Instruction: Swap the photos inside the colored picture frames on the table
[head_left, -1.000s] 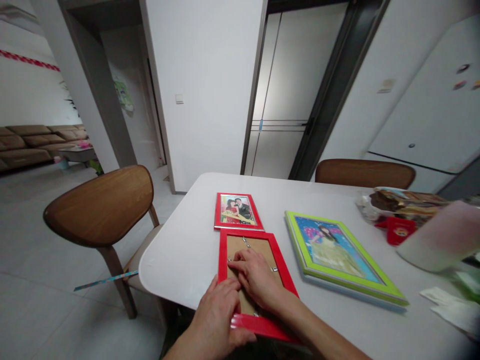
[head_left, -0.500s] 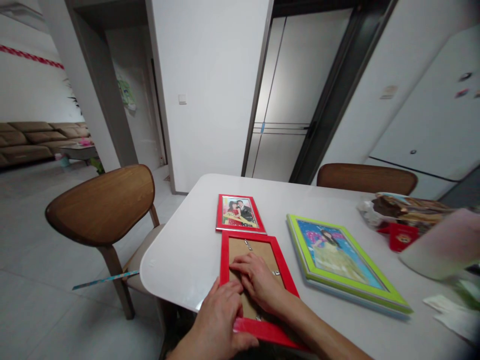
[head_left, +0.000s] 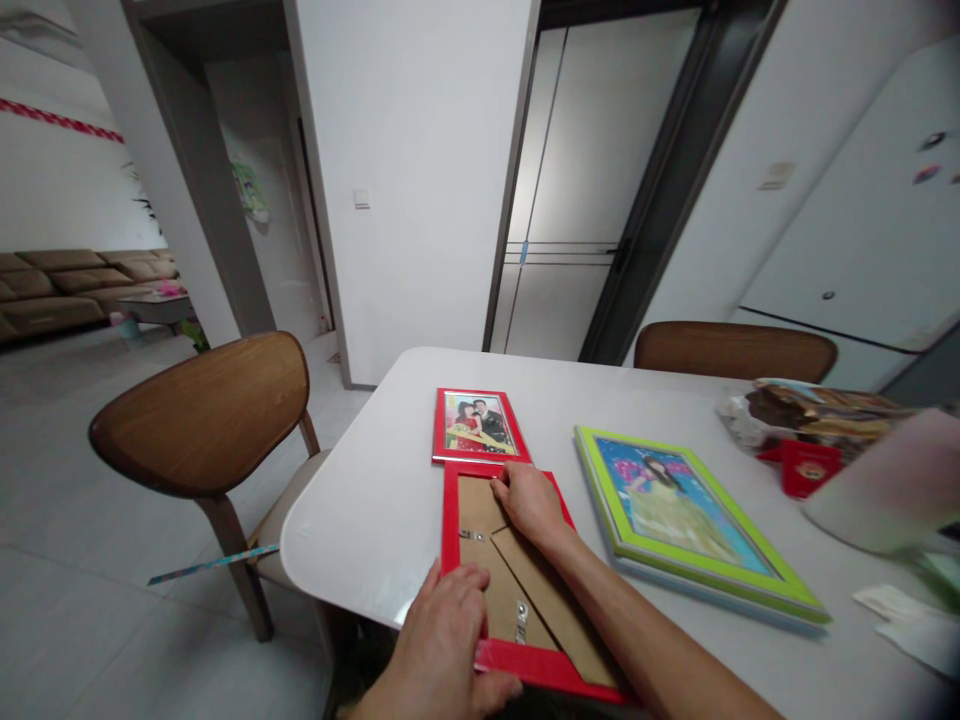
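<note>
A red picture frame (head_left: 451,530) lies face down at the near edge of the white table (head_left: 375,500), its brown cardboard backing (head_left: 499,580) and metal clips showing. My left hand (head_left: 442,645) presses on the frame's near left corner, thumb along the bottom rail. My right hand (head_left: 531,500) rests at the frame's far edge, fingertips on the top of the backing. Just beyond lies a smaller red frame (head_left: 477,427) face up with a photo of a couple.
A green-framed picture (head_left: 694,520) lies face up to the right. Further right are a bag of snacks (head_left: 810,415), a red packet (head_left: 806,467), a blurred pale object (head_left: 892,485) and white papers (head_left: 911,620). Wooden chairs stand at the left (head_left: 202,420) and far side (head_left: 735,350).
My right hand has slid from the middle of the backing up to the frame's far edge, uncovering the cardboard stand and lower clip. My left hand has stayed at the near corner.
</note>
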